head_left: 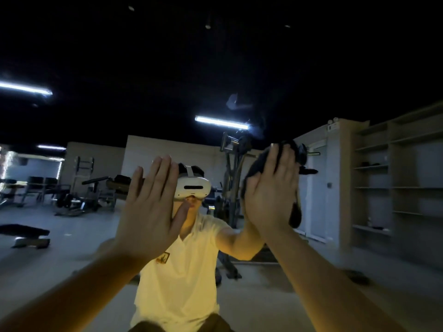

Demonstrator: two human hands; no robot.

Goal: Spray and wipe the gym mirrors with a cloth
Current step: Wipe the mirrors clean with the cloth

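Two hands (148,207) (271,195), apparently one cloth (295,213)

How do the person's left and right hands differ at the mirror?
The left hand is bare; the right hand presses a dark cloth flat against the mirror. The right hand sits higher than the left hand. Both are raised with straight fingers, palms forward.

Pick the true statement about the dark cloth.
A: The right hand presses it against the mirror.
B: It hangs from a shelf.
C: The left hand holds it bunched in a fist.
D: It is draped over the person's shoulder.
A: the right hand lies with straight fingers over the dark cloth against the mirror, while the left hand is flat, open and holds nothing.
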